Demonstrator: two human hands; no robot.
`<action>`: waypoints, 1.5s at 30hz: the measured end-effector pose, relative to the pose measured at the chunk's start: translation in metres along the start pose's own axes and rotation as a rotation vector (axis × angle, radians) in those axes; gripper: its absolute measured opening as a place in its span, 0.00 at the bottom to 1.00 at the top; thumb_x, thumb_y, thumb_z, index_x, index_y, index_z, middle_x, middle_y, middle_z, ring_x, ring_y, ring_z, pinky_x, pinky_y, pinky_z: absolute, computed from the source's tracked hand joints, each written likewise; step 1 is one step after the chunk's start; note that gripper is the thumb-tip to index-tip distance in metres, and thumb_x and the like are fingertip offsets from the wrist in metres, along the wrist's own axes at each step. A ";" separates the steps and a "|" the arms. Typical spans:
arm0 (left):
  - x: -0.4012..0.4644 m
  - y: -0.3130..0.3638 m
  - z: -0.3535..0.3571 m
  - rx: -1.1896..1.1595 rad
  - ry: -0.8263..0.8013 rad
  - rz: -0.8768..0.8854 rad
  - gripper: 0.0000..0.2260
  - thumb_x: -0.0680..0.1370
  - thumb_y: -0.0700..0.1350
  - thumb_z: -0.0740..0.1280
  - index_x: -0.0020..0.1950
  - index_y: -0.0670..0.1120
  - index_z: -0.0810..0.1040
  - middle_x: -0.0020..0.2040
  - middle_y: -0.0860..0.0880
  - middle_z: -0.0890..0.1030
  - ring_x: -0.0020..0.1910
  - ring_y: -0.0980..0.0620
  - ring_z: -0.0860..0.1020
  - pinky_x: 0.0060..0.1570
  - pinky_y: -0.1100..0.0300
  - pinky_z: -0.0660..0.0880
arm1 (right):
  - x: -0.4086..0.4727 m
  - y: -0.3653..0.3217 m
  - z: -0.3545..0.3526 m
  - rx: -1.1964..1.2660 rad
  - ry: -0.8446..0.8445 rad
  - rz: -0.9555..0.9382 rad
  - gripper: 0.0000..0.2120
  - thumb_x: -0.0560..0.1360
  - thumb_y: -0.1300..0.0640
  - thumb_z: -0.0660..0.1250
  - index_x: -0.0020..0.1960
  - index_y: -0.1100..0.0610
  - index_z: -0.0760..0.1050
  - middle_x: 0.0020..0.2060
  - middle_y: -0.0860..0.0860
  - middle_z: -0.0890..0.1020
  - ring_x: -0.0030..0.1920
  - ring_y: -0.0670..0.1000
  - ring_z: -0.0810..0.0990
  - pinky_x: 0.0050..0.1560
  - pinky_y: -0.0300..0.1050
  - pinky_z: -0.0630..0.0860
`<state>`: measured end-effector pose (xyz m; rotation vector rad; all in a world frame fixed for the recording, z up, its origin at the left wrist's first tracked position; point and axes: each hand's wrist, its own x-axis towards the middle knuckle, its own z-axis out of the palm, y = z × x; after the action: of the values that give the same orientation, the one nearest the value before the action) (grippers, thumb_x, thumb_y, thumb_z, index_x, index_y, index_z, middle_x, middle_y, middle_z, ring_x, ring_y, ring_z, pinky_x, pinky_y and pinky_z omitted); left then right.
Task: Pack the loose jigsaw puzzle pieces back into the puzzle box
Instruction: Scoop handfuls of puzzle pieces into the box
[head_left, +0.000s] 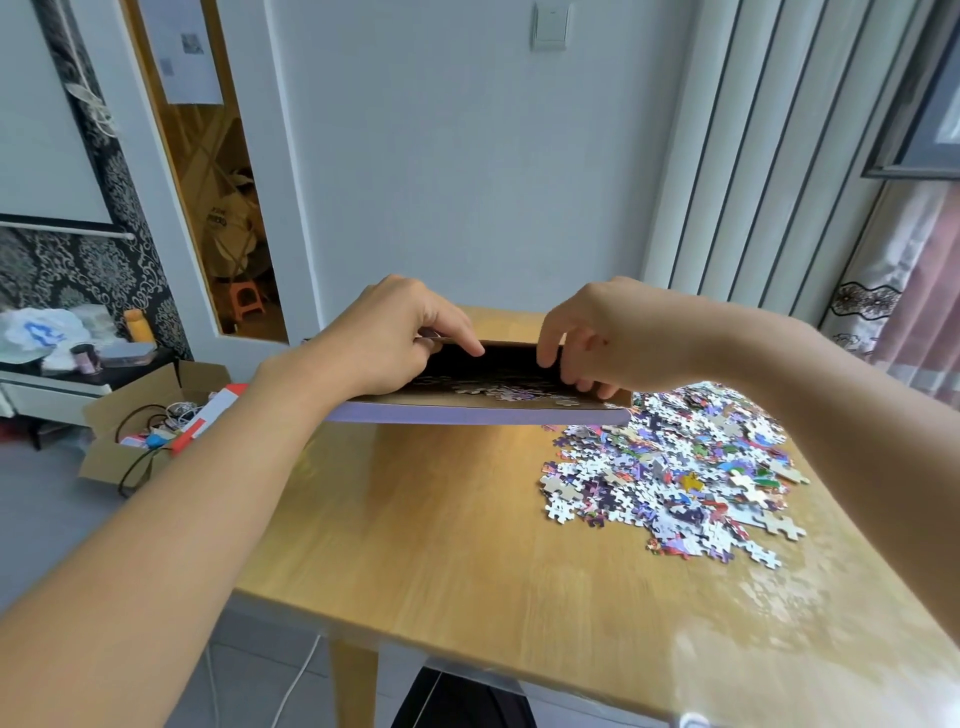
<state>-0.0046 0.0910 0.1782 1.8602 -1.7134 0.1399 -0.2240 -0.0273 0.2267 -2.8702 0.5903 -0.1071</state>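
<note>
Both hands grip one puzzle box above the far-left part of a wooden table — the left hand clasps its left end, the right hand curls its fingers over the far wall. One big heap of loose puzzle pieces lies by the table's right edge — a few already inside the box. Beyond, a grey wall; left, an open cardboard carton of clutter on the floor.

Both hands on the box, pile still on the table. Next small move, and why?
Probably set the puzzle box down beside the pile of loose pieces. Left hand and right hand both grip its far edge, it's lifted off the table, and most pieces remain outside.
</note>
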 end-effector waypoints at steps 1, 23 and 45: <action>0.000 0.000 0.000 0.000 -0.002 -0.003 0.26 0.74 0.26 0.65 0.48 0.58 0.87 0.52 0.61 0.84 0.55 0.62 0.80 0.57 0.66 0.76 | -0.001 0.001 0.000 -0.014 -0.008 0.010 0.18 0.76 0.67 0.56 0.52 0.50 0.81 0.39 0.49 0.87 0.35 0.48 0.86 0.41 0.46 0.84; -0.010 -0.003 0.010 0.012 -0.015 0.003 0.27 0.72 0.25 0.65 0.47 0.58 0.87 0.51 0.64 0.83 0.54 0.57 0.80 0.57 0.54 0.78 | -0.002 -0.004 0.018 0.098 -0.176 -0.082 0.20 0.72 0.33 0.68 0.57 0.43 0.80 0.48 0.38 0.83 0.49 0.41 0.81 0.55 0.45 0.76; 0.008 0.035 0.011 0.209 -0.429 -0.086 0.11 0.68 0.51 0.79 0.46 0.56 0.80 0.35 0.56 0.80 0.35 0.60 0.77 0.37 0.59 0.74 | 0.010 -0.011 0.084 -0.231 0.210 -0.293 0.09 0.74 0.50 0.71 0.39 0.53 0.77 0.30 0.48 0.73 0.32 0.47 0.69 0.38 0.50 0.74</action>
<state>-0.0392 0.0797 0.1852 2.2382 -1.9542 -0.1304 -0.2017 -0.0057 0.1474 -3.1786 0.2217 -0.4155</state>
